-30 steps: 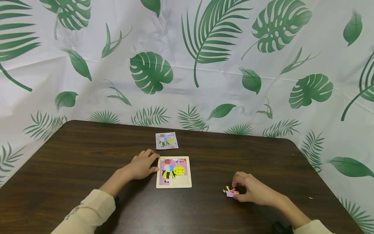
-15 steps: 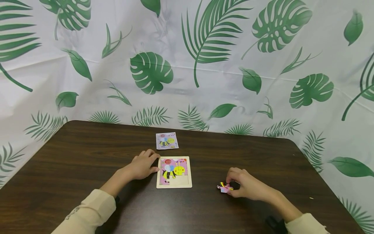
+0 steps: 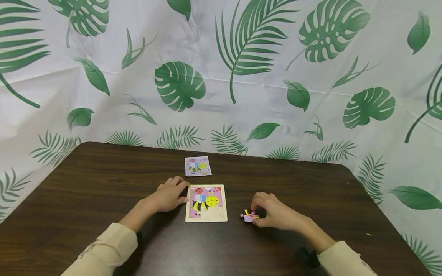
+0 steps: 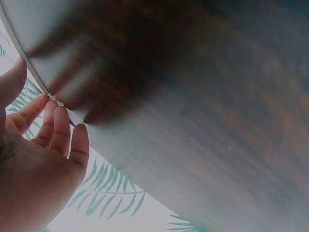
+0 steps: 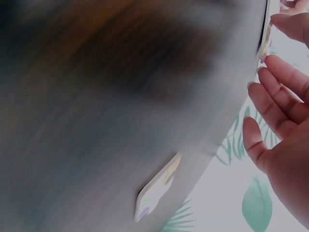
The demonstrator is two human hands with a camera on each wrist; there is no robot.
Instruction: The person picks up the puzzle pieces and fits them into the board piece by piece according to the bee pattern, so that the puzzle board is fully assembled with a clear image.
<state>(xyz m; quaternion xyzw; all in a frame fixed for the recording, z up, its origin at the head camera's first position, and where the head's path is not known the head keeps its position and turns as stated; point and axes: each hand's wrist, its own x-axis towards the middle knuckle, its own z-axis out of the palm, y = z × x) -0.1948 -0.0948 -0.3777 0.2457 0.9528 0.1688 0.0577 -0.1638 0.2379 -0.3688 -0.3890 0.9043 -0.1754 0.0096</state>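
My left hand (image 3: 170,194) rests against the left side of a square wooden puzzle board (image 3: 206,219). In the left wrist view, the thumb and fingertips of that hand (image 4: 43,145) touch the board's edge (image 4: 24,55). The board shows a bee picture on pink, with bare wood at its lower right. To the right of the board, my right hand (image 3: 274,212) pinches a pink, yellow and black puzzle piece (image 3: 248,217) between thumb and fingers, low over the table. The right wrist view shows this piece (image 5: 263,52) edge-on beside the hand (image 5: 289,111).
A small printed bee card (image 3: 198,166) lies behind the board on the dark wooden table (image 3: 121,172). The right wrist view also holds another flat printed piece (image 5: 157,188), not seen in the head view. A leaf-patterned curtain (image 3: 214,115) hangs behind the table.
My right hand has moved left and slightly away from me, carrying the puzzle piece closer to the board. The left hand and the board have stayed in place.
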